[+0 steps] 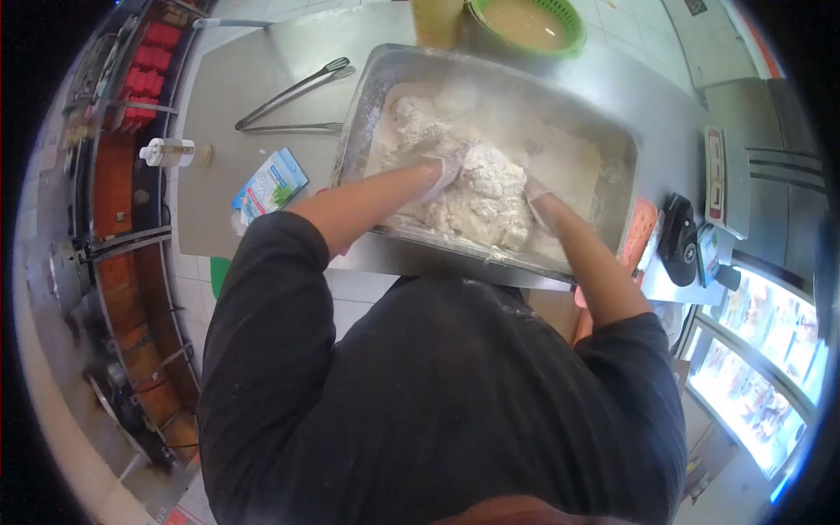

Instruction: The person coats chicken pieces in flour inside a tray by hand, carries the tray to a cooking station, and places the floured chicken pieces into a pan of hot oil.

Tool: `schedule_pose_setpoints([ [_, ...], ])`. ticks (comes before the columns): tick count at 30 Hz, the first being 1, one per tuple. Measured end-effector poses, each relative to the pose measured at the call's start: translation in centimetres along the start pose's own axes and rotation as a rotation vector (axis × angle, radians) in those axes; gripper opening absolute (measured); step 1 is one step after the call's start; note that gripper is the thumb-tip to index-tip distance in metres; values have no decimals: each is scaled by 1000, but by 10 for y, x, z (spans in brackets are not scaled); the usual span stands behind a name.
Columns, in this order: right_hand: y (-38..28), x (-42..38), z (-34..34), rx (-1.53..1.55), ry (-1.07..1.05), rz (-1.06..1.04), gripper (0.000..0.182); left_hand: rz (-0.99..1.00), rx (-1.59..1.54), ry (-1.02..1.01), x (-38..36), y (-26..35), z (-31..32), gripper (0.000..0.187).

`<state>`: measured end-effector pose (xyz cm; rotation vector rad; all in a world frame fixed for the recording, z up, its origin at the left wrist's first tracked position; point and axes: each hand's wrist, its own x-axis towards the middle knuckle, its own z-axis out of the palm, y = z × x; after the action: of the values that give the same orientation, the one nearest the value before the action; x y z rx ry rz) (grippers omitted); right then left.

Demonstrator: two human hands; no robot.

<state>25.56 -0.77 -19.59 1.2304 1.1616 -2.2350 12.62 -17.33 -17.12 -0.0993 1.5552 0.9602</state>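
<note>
A deep metal pan (354, 131) holds loose white flour (569, 162) and a heap of flour-coated pieces (490, 197); the coating hides what they are. My left hand (451, 171), in a thin clear glove, presses into the left side of this heap. On its right side is my right hand (537, 191), gloved as well. Both hands flank the heap, and their fingers are buried in flour or hidden behind the pieces. Another clump of coated pieces (418, 121) lies at the pan's back left.
Left of the pan, tongs (293, 94), a blue-and-white packet (269, 185) and a bottle (171, 153) lie on the metal table (223, 87). Behind the pan stand a green basket (573, 31) in cloudy liquid and a yellowish container (436, 22). A black object (678, 241) is at right.
</note>
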Motion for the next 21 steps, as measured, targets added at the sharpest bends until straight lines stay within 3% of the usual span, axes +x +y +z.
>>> schedule_pose_setpoints([
  [3,-11,14,26,86,8,-107,60,108,-267,4,22,1,16,64],
  [5,-16,3,21,28,37,-187,62,140,-285,5,22,-2,7,64],
  [9,-35,-50,25,-569,127,-340,65,104,-137,18,-9,2,-19,63],
  [12,-67,-90,35,-863,70,-406,68,218,-170,-140,-19,3,-60,43],
  [14,-80,-92,25,-927,23,-522,67,313,260,-238,3,-4,-96,34],
  [15,-80,-82,15,-942,24,-609,66,311,263,-235,-24,16,-82,34],
  [16,-74,-52,-7,-849,116,-730,61,255,252,102,-77,51,-52,37],
  [17,-81,-41,-19,-706,229,-598,65,192,234,438,-106,69,-37,40],
  [18,-88,-29,-32,-564,335,-459,68,181,231,444,-91,60,-47,40],
  [19,-89,6,-58,-564,325,-455,68,343,181,483,-55,44,-68,37],
  [20,-82,57,-90,-224,347,-328,68,510,129,521,-12,27,-88,34],
  [21,-77,70,-84,-58,344,-259,68,608,654,762,41,3,-106,31],
])
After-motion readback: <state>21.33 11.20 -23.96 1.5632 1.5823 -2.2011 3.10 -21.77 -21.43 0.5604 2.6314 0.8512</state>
